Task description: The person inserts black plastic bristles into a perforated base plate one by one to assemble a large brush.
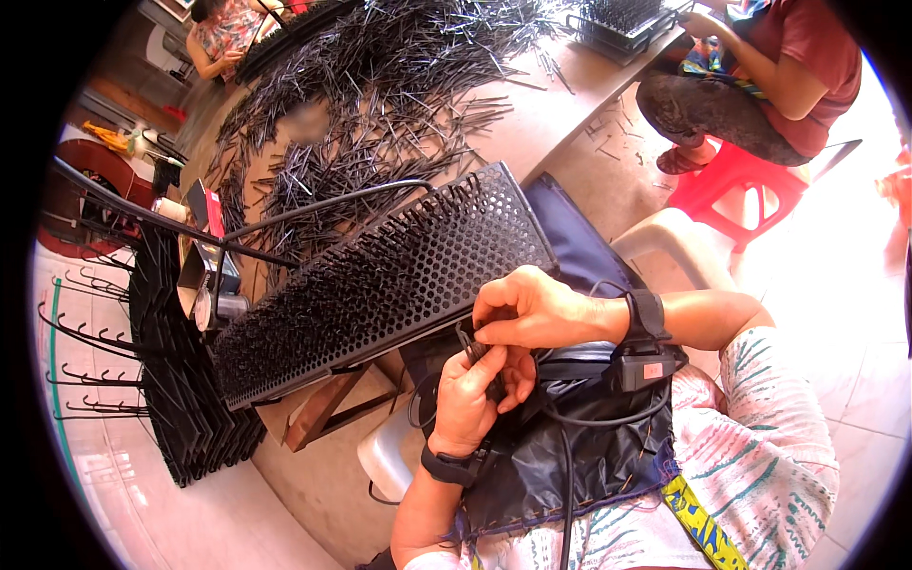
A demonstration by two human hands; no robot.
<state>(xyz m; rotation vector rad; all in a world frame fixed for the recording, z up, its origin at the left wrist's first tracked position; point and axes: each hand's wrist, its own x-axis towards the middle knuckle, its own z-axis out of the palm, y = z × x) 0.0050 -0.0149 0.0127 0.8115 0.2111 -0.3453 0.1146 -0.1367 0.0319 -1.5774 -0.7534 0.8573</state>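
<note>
My left hand [470, 394] is closed round a small bunch of thin black sticks [472, 350], low in front of my lap. Just above it, my right hand [540, 309] has thumb and fingers pinched together at the top of that bunch; what exactly sits between its fingertips is partly hidden. Beside both hands a black perforated rack [494, 228] leans at a slant. Black sticks stand upright in many of its holes, thickly toward the lower left, while holes nearest my right hand are bare. A thin black handle arches over its far side.
Loose black sticks [380, 123] cover much of the table [532, 123]. Stacked black racks [180, 380] with hooked handles stand at left. A small box [201, 261] lies near the table edge. Another person [779, 85] works by a red stool [736, 190]; a second person [223, 43] is far left.
</note>
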